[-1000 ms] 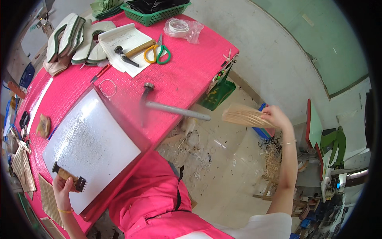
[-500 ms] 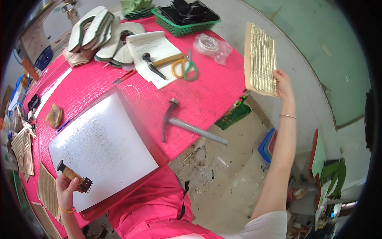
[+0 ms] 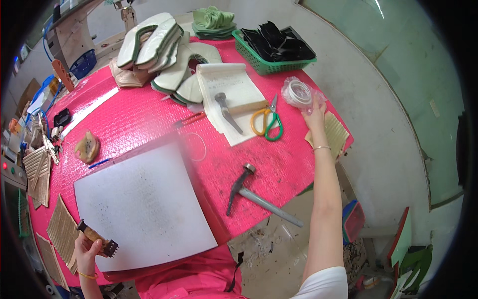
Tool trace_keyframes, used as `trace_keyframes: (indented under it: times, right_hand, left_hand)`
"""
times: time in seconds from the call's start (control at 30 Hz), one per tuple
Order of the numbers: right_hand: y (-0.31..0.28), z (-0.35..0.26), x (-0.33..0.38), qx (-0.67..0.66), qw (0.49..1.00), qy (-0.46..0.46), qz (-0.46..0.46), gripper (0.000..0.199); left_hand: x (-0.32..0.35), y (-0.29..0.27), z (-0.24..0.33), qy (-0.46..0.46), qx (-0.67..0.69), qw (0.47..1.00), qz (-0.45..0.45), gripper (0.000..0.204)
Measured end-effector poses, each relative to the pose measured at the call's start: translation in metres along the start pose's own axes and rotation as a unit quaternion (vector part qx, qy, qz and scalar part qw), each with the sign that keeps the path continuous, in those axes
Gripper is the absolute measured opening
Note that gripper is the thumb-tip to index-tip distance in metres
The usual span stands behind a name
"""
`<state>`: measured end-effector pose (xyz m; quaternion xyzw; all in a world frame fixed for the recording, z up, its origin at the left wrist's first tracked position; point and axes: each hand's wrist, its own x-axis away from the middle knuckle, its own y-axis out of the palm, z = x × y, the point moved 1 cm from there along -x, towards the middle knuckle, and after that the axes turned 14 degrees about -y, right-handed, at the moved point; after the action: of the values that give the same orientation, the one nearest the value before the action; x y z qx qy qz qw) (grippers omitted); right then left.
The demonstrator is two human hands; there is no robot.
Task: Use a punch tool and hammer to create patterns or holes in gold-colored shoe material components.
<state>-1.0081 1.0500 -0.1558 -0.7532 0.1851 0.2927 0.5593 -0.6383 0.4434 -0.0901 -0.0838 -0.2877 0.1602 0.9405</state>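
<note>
Woven panel [image 3: 334,133] lies half hidden under right hand [image 3: 314,115].

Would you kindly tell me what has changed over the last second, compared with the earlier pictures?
The right hand carried the woven sheet up from beside the table and has laid it on the far right corner, still touching it. The left hand keeps holding the toothed tool at the white board. Hammer and scissors lie as before.

Shoemaking workshop: insoles [image 3: 164,55], hammer [image 3: 259,197]
</note>
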Motion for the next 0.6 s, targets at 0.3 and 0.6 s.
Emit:
trace_keyframes:
  times: [0.3,0.6]
  right_hand:
    - [0.081,0.018,-0.065,-0.164,0.978,0.049,-0.122,0.047]
    - [0.040,-0.048,-0.085,0.206,0.963,0.066,-0.160,0.044]
  left_hand:
    - [-0.009,0.008,-0.006,-0.026,0.009,0.999,0.038,0.024]
    - [-0.009,0.005,0.000,-0.014,0.035,0.998,0.059,0.021]
